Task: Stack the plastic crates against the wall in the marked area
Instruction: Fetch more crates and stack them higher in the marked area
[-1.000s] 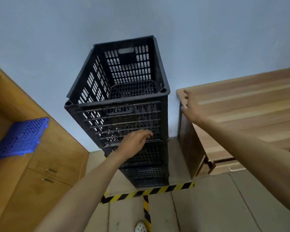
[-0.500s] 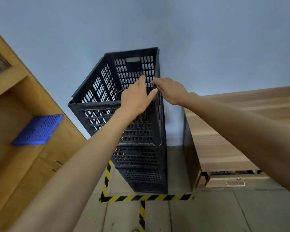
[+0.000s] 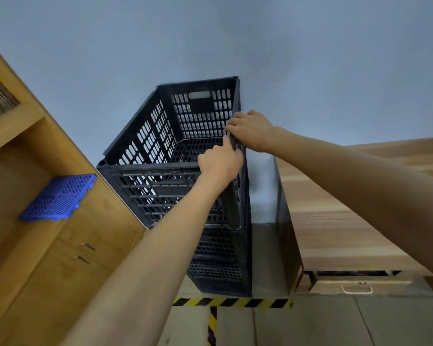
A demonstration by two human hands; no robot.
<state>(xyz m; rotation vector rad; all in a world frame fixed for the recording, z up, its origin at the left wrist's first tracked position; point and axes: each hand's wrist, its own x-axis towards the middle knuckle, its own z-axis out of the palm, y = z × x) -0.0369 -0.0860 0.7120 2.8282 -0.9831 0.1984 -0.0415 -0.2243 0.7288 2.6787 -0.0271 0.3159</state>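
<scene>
A stack of black slatted plastic crates stands against the blue wall (image 3: 310, 71), inside the floor area edged by yellow-black tape (image 3: 233, 302). The top crate (image 3: 165, 156) is open and holds nothing. The lower crates (image 3: 218, 268) sit beneath it. My left hand (image 3: 220, 164) grips the top crate's near right corner, fingers curled over the rim. My right hand (image 3: 253, 129) grips the right rim a little farther back, fingers hooked over the edge.
A wooden cabinet (image 3: 68, 258) stands at the left, with a blue plastic grid panel (image 3: 58, 197) lying on its ledge. A wooden table (image 3: 348, 208) with a drawer stands close to the right of the stack. Grey floor lies in front.
Both hands have come together on the top crate's right rim; the left rose from the front wall, the right came off the table. My view has shifted to the right.
</scene>
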